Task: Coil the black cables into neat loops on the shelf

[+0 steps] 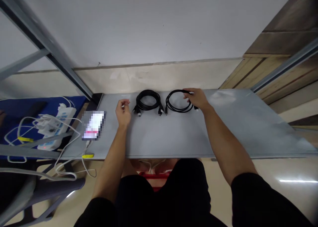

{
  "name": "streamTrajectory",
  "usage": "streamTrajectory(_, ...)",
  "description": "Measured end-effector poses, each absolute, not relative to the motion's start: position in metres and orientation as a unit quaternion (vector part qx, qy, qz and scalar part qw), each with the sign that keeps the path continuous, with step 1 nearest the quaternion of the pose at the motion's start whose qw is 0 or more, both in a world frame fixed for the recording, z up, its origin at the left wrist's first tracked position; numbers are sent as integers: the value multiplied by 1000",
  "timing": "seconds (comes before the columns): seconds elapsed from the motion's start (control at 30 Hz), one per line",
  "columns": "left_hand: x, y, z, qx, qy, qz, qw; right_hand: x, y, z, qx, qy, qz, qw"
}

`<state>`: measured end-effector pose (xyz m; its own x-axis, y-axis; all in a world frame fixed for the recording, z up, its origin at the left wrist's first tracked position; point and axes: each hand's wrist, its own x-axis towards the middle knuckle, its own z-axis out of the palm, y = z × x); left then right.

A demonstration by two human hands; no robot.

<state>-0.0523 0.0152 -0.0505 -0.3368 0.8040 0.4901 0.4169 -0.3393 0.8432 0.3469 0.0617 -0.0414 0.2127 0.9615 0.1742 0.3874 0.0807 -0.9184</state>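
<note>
- Far left, off the tabletop (pixel 174 137): a white power strip (pixel 56 122) is sitting on a blue surface (pixel 15 104) with white cables (pixel 64 144) trailing down from it.
- A phone (pixel 94 125) is lying on the tabletop's left end, screen lit, one white cable running into its near edge.
- Your left hand (pixel 123 112) is hovering over the tabletop between the phone and the left cable coil (pixel 148 101). Fingers are curled in, thumb and fingertips close together; I cannot tell whether they are pinching anything. It is not touching the coil, just beside its left plug end.
- The left cable coil is lying flat near the far edge of the tabletop, black, neatly looped, both plug ends pointing toward you.
- The right cable coil (pixel 177 102) is lying just beside it, close but apart, also black and looped, thinner-looking.
- Your right hand (pixel 197 99) is resting on the right side of that coil, fingers closing over the loop at its upper right, so it is gripping the right cable coil.
- Your hands are well apart, one coil's width between them.
- The right half of the tabletop is showing bare grey surface with glare.
</note>
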Motion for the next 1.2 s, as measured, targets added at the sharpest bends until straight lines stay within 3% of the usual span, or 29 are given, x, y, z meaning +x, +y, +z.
streamTrajectory(0.23, -33, 0, -41, 593, 510, 602, 162, 316, 20, -3, -470, -576, 457, 488)
streamTrajectory(0.43, -4, -17, -43, 671, 399, 577, 239, 228, 1, -25, -392, -565, 523, 505)
streamTrajectory(0.53, 0, -21, -44, 667, 400, 566, 273, 195, -3, -42, -377, -572, 492, 538)
streamTrajectory(0.73, 2, -20, -44, 647, 400, 567, 316, 186, -11, -55, -404, -635, 280, 596)
streamTrajectory(1.2, 6, -21, -45, 614, 393, 572, 375, 189, -20, -51, -414, -648, 197, 608)
